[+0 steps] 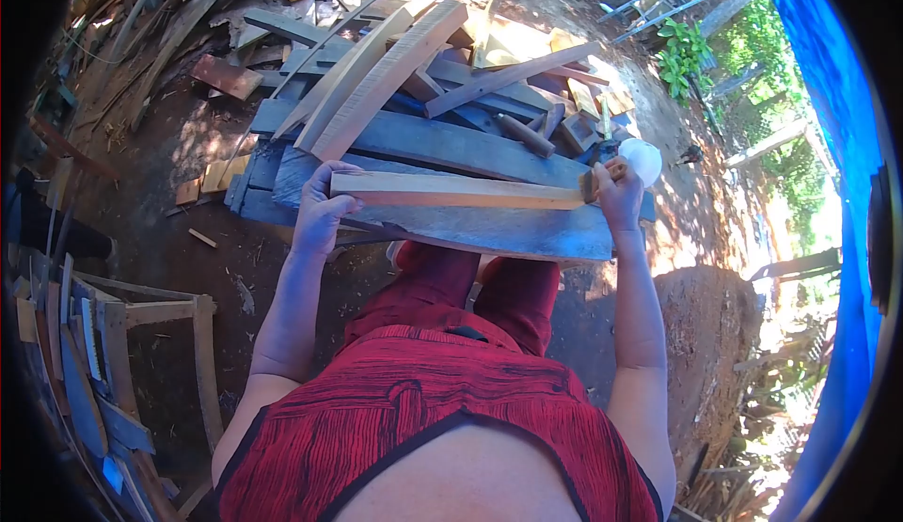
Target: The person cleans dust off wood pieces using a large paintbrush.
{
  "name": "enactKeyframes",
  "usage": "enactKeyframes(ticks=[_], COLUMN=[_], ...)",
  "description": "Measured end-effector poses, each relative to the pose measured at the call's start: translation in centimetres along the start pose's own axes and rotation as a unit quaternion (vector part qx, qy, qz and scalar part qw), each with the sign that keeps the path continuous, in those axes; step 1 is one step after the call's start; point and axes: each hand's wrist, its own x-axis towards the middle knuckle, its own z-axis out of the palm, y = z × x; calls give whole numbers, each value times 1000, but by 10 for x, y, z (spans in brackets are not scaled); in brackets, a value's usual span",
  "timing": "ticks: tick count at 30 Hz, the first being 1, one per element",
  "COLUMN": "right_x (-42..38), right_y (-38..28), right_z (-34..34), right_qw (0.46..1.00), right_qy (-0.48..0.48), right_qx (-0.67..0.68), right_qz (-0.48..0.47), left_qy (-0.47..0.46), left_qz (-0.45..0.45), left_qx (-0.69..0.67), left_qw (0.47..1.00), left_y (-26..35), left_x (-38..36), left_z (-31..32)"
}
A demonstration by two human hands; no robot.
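Observation:
A long pale wooden strip (461,192) lies crosswise above a bench of weathered grey-blue planks (508,228). At its left end, my left hand (324,204) grips the strip, thumb on the near side. Over by the strip's right end is my right hand (617,191), its fingers closed round a small brown block (589,186) that touches or nearly touches the strip. Just beyond my right hand sits a white rounded object (641,161). Several cut boards (390,80) are piled on the far side of the bench.
A wooden frame (160,312) stands at the lower left beside leaning planks and a saw blade. Scrap wood (226,77) covers the ground behind the bench. A blue tarp (828,240) hangs at the right, near green plants (684,59). Small offcuts (214,180) lie left of the bench.

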Motion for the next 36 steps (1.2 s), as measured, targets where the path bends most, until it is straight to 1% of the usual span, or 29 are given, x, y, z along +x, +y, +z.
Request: enactKeyframes(ticks=[1, 3, 4, 5, 7, 8, 10, 11, 13, 14, 16, 17, 19, 21, 23, 27, 30, 31, 32, 34, 35, 36], right_x=[-4, -12, -16, -19, -27, -31, -39, -42, -47, -48, -48, -48, -47, -48, -43, -26, -10, -6, -3, 2, 5, 8], right_y=[0, -19, -29, -43, -80, -101, -147, -167, -201, -216, -238, -242, -244, -232, -207, -123, -51, -27, -8, 24, 40, 56], right_z=[3, 10, 16, 22, 36, 42, 50, 56, 67, 71, 79, 84, 93, 93, 88, 51, 24, 16, 8, -8, -14, -18], right_qw=[1000, 998, 993, 993, 977, 974, 924, 920, 850, 847, 777, 776, 752, 760, 774, 840, 875, 887, 888, 903, 903, 918], right_qy=[0, -27, -66, -69, -115, -121, -181, -188, -248, -252, -291, -292, -300, -288, -270, -205, -126, -96, -90, -14, -10, 24], right_qx=[-2, 60, 95, 98, 175, 183, 334, 341, 465, 468, 558, 559, 586, 580, 569, 486, 423, 398, 395, 349, 347, 314], right_qz=[0, -4, 11, 9, -45, -50, -44, -47, -10, -13, 22, 20, 33, 48, 66, 130, 199, 216, 216, 252, 252, 242], left_qy=[-2, -6, -10, -6, -9, 0, -2, 7, -13, -13, -7, -6, -12, -22, 3, -33, -10, -17, -9, -2, -6, -6], left_qz=[7, 7, 8, 10, 14, 18, 2, 5, 3, -3, -6, -11, -12, -16, 7, 10, 7, 6, 9, 11, 11, 8], left_qx=[-5, -2, 3, 5, 11, 16, 41, 45, 30, 17, 18, 18, 31, 42, 34, 51, 52, 49, 51, 54, 52, 50], left_qw=[1000, 1000, 1000, 1000, 1000, 1000, 999, 999, 999, 1000, 1000, 1000, 999, 999, 999, 998, 999, 999, 999, 999, 999, 999], left_y=[1, -1, 0, 0, -1, -1, -1, 0, 1, -1, 6, 9, 8, 7, 5, 0, 3, 2, 2, 2, 2, 2], left_x=[0, -1, -1, -1, -2, -2, -3, -4, -4, -4, -9, -11, -11, -11, -9, -7, -9, -9, -9, -8, -8, -7], left_z=[2, 2, 1, 1, 0, -1, -2, -3, -2, -5, 2, 4, 0, -1, 1, -3, 1, 1, 2, 2, 2, 0])
